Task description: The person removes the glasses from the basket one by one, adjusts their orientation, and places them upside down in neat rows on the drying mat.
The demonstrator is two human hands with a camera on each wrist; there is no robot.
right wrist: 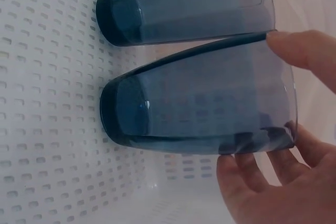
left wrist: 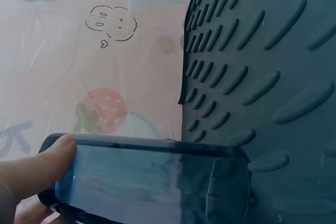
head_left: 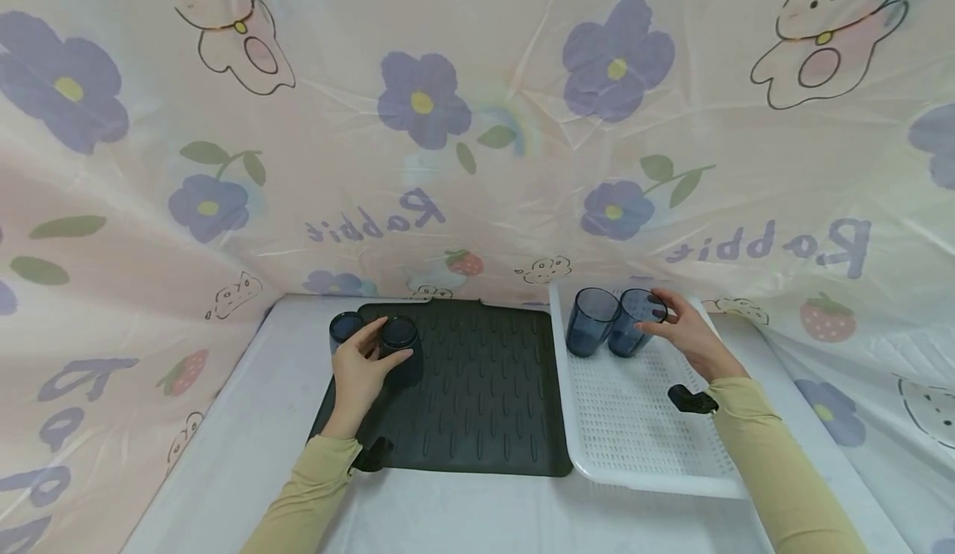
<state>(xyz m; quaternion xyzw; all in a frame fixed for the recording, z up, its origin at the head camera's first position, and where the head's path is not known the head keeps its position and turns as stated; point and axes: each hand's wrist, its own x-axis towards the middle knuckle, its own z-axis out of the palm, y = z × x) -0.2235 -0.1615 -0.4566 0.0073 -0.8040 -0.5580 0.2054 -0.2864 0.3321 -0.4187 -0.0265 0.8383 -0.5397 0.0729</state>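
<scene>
Your left hand [head_left: 361, 378] pinched an inverted blue glass tumbler [head_left: 404, 365] on a black ribbed mat [head_left: 485, 396], presumably for drainage. In a white perforated tray [head_left: 634, 425], your right hand [head_left: 690, 338] pinched an upright blue glass tumbler [right wrist: 199, 98] near its rim.

You're getting a bright head view, printed sheet [head_left: 522, 65] glinting upper centre; wrist views are running dimmer, softer.

- Twelve o'clock: a back wall [head_left: 492, 7] of creased, pale pink plastic sheeting.
- One o'clock: a purple flower print [head_left: 618, 60]; two, an outlined rabbit [head_left: 821, 65]; three, a strawberry print [head_left: 828, 320].
- Nine o'clock: a side wall [head_left: 112, 289] of matching sheeting.
- Six o'clock: a white tabletop [head_left: 462, 511], under soft, even light.
</scene>
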